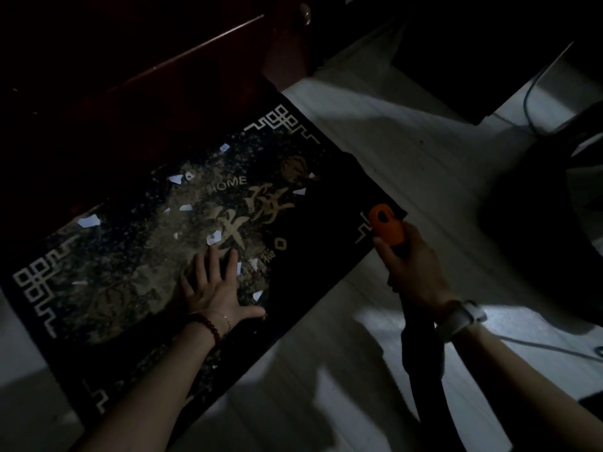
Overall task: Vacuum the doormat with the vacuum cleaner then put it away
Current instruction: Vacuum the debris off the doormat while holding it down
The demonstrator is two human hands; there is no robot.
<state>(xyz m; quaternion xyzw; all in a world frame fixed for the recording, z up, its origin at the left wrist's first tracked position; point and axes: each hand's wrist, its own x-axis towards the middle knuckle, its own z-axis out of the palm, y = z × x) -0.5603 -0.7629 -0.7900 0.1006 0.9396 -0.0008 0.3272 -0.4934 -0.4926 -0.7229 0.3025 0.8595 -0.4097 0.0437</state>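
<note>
Dark rectangular doormat [137, 275] with gold lettering and fret-pattern corners: flat on the pale wood-grain floor [408, 164], running diagonally from lower left to upper right. Along the mat's far long edge, touching or just beside it, a dark red wooden door [146, 76]. Scattered on the mat's middle, small white paper scraps [87, 221] and a spread of fine gritty dust. On the mat's near half, the left hand [217, 295], pressed flat with fingers spread. At the mat's right-hand corner, the orange plastic vacuum nozzle [386, 228], gripped from below by the right hand [412, 272], dark hose trailing toward the viewer. Beyond that corner, well right of the mat, a thin cable [530, 102] on the floor.
</note>
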